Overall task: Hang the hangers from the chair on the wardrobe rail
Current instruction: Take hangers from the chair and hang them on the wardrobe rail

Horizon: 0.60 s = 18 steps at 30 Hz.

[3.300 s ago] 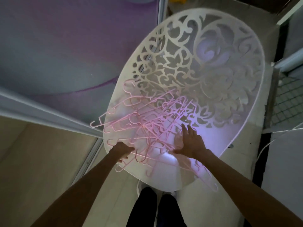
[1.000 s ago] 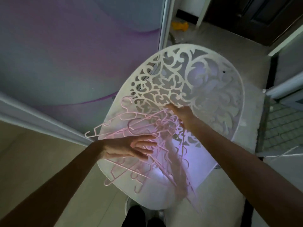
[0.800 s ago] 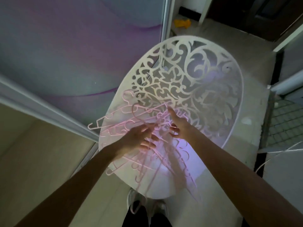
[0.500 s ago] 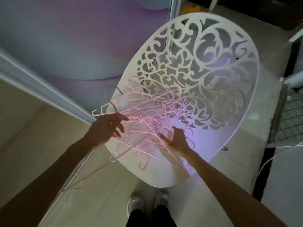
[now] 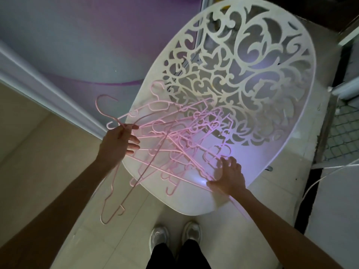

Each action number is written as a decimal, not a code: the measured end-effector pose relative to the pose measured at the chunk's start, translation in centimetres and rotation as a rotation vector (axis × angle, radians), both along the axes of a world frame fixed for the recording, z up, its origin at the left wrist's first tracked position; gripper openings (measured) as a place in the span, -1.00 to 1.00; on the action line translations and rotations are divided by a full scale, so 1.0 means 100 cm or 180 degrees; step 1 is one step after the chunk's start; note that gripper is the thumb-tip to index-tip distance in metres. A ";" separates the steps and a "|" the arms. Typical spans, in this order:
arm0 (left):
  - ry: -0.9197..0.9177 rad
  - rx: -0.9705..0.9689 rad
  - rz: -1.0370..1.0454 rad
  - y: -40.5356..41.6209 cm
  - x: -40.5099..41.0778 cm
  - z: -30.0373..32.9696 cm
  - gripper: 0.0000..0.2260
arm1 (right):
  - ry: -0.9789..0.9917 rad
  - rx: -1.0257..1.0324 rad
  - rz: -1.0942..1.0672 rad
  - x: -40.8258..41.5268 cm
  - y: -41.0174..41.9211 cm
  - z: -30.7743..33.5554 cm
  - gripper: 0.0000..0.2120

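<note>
Left hand [image 5: 118, 142] raised off chair [image 5: 272, 156] edge, pinching hanger [image 5: 111, 183] neck, frame dangling. Right hand [image 5: 229, 176] palm-down on pile [image 5: 180, 136], fingers curled, grasping hangers.

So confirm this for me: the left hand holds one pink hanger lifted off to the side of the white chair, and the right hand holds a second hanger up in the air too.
Wrong on the right hand. In the head view it is down on the chair seat, its fingers among the pile of hangers, with nothing lifted. The left hand does hold one pink hanger off to the chair's side.
</note>
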<state>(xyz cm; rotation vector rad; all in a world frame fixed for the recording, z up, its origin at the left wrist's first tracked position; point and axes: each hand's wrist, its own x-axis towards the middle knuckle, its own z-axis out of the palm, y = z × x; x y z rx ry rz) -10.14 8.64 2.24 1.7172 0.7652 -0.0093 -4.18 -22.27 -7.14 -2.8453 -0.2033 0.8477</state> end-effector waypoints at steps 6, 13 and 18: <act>-0.0013 0.0121 0.0053 0.010 -0.002 0.001 -0.76 | 0.0512 0.1081 -0.0749 0.016 -0.010 0.012 -0.04; 0.0023 0.0461 0.0122 0.016 0.006 -0.006 -0.75 | 0.1447 0.2127 -0.1262 0.033 -0.040 0.031 -0.42; 0.0218 -0.0039 0.0126 0.009 0.015 0.002 -0.73 | 0.2080 0.3197 -0.2147 0.037 -0.034 0.048 -0.58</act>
